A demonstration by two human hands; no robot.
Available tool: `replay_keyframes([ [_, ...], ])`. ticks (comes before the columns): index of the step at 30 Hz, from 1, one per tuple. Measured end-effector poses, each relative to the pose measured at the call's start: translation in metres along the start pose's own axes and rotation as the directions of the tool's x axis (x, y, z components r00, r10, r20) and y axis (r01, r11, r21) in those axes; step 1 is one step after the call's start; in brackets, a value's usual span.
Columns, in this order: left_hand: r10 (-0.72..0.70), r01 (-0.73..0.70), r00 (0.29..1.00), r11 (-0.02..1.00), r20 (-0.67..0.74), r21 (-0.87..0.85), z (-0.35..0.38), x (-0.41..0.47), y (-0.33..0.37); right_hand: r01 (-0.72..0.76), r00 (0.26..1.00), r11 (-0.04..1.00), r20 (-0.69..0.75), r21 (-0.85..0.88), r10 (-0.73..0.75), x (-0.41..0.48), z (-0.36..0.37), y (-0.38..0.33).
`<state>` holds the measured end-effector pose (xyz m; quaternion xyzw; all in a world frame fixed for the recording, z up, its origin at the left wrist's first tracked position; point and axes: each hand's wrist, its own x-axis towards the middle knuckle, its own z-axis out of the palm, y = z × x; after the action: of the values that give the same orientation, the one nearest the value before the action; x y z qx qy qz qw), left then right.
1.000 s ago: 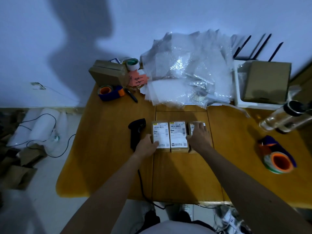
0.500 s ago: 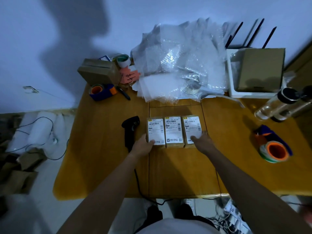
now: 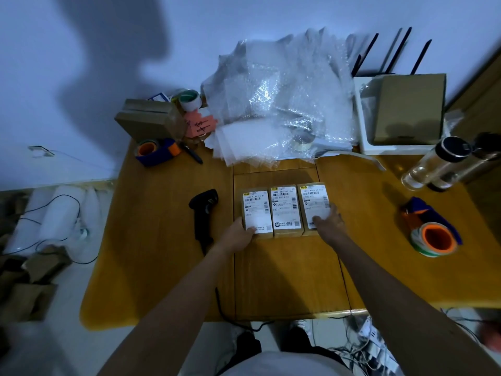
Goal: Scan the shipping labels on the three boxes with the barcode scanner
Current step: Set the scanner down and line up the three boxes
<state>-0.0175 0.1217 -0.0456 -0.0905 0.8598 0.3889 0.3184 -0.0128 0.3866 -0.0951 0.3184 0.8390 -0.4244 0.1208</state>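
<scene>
Three small brown boxes lie side by side at the middle of the wooden table [image 3: 162, 240], each with a white shipping label facing up: the left box [image 3: 256, 206], the middle box [image 3: 286, 210] and the right box [image 3: 313, 202]. A black barcode scanner [image 3: 204, 213] lies flat just left of them, its cable running off the near edge. My left hand [image 3: 239, 234] presses against the near left corner of the left box. My right hand [image 3: 329, 225] rests with spread fingers on the near right part of the right box. Neither hand touches the scanner.
Bubble wrap [image 3: 279, 104] is piled behind the boxes. At the back left are a cardboard box [image 3: 147, 120] and a tape dispenser [image 3: 157, 151]. A white tray with a carton [image 3: 406, 109] stands back right, beside it two bottles [image 3: 436, 164]. A second tape dispenser [image 3: 431, 232] sits right.
My right hand slid back off the right box's label, uncovering it, and now rests at that box's near end. The left hand stayed at the left box's corner.
</scene>
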Motion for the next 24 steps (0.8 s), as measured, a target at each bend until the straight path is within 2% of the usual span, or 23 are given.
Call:
replay_keyframes([
  [5,0.008,-0.008,1.0,1.0,-0.007,-0.017,-0.003,-0.001,0.0,0.005,0.999,1.0,0.047,0.006,-0.006,-0.002,-0.001,0.0],
  [9,0.007,-0.007,1.0,1.0,0.006,-0.011,-0.006,-0.003,0.001,0.004,1.0,1.0,0.03,0.017,-0.005,-0.002,0.001,0.0],
  [14,-0.003,0.003,1.0,1.0,-0.012,-0.022,-0.005,-0.006,0.001,-0.077,0.997,0.997,0.03,-0.001,0.077,-0.003,0.003,0.001],
  [24,-0.042,0.041,0.999,0.999,-0.03,-0.028,-0.004,-0.013,-0.002,-0.11,0.991,0.993,0.082,0.037,0.107,-0.003,-0.006,0.001],
])
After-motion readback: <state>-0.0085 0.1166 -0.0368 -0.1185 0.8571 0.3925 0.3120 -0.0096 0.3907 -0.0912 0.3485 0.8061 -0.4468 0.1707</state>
